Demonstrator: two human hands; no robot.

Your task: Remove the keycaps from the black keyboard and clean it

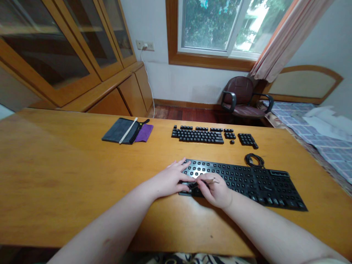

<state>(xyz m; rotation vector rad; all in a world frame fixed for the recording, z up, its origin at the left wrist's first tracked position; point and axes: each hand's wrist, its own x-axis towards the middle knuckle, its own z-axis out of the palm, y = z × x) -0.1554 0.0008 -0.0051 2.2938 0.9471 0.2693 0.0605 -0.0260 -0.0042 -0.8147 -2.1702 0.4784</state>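
A black keyboard lies on the desk in front of me, most of its keycaps off and the bare key stems showing. A few caps still sit along its near edge. My left hand rests on the keyboard's left end, fingers spread over the corner. Beside it, my right hand is closed around a thin pronged tool whose ends stick out to the right. The tool's working end is low over the near-left keys, mostly hidden by my fingers. Loose black keycaps stand in rows behind the keyboard.
A coiled black cable lies behind the keyboard's right half. Further left on the desk are a grey pouch, a white stick-like brush and a purple cloth. An office chair stands beyond the desk.
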